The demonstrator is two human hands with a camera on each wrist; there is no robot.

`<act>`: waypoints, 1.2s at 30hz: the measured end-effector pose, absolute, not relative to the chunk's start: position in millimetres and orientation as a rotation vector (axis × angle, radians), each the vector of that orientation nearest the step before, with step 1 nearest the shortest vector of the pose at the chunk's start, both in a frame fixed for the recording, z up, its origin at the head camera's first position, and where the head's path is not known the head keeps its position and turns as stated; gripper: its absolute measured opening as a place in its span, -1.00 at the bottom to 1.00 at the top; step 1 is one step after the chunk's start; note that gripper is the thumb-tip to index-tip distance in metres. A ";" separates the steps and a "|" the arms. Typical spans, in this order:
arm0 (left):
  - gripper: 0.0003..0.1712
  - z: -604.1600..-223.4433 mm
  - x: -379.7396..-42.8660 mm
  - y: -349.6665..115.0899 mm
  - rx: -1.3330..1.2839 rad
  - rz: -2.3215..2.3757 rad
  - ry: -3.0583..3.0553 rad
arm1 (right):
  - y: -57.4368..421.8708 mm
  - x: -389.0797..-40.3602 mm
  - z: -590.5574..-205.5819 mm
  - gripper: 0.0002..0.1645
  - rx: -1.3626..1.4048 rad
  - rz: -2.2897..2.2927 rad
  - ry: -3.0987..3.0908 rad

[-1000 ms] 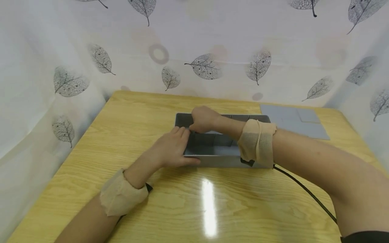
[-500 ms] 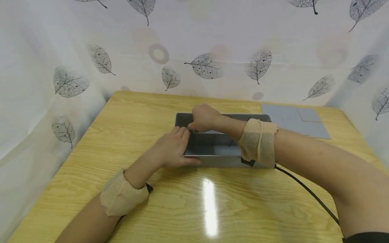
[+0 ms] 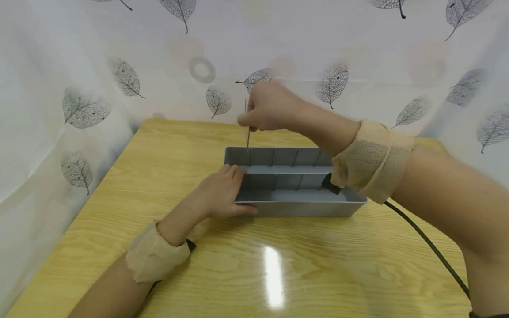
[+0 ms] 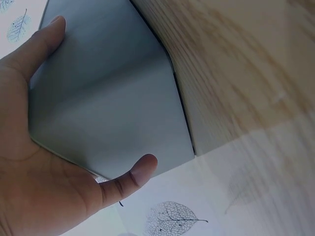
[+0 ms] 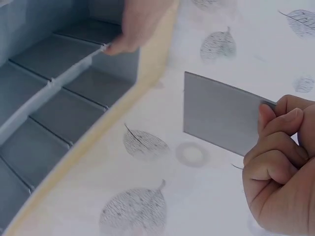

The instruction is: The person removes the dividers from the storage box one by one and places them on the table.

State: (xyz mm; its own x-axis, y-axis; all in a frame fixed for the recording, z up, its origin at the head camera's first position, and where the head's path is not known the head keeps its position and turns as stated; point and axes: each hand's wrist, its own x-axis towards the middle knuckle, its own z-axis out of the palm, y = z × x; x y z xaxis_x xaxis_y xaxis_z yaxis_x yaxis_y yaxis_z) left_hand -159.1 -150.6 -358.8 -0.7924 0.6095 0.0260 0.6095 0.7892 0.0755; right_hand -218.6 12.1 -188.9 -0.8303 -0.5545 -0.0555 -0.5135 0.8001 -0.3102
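Note:
A long grey storage box [image 3: 306,209] lies across the table, with a lengthwise partition and upright grooves along its inner walls. My left hand [image 3: 216,194] grips its left end, fingers over the rim and thumb along the front wall. The left wrist view shows the box's smooth grey outer face [image 4: 113,98] between spread thumb and finger. Above the back left of the box, my right hand [image 3: 274,106] pinches a thin grey rectangular divider plate [image 5: 221,115] between thumb and curled fingers. The plate is held upright, seen nearly edge-on in the head view, and apart from the box.
The wooden table [image 3: 167,150] extends around the box. A leaf-patterned curtain [image 3: 298,39] hangs behind it and at the sides. A black cable [image 3: 425,238] trails from the right wrist wrap [image 3: 377,159].
My right hand has risen from inside the box, bringing the divider plate into view. The right arm now covers the flat grey sheets at the back right. My left hand keeps its grip.

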 end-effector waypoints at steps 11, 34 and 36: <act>0.18 -358.8 -157.9 -149.0 -0.990 -0.162 -2.997 | 84.9 -195.6 -186.4 -0.60 -0.794 -0.648 2.983; 0.17 -361.4 -156.1 -149.9 -0.997 -0.178 -3.002 | 333.9 -147.4 -288.4 -0.52 -0.096 -1.157 3.102; 0.16 -360.5 -156.3 -149.3 -0.995 -0.174 -3.002 | 351.9 -148.6 -295.1 -0.49 -0.105 -1.032 3.105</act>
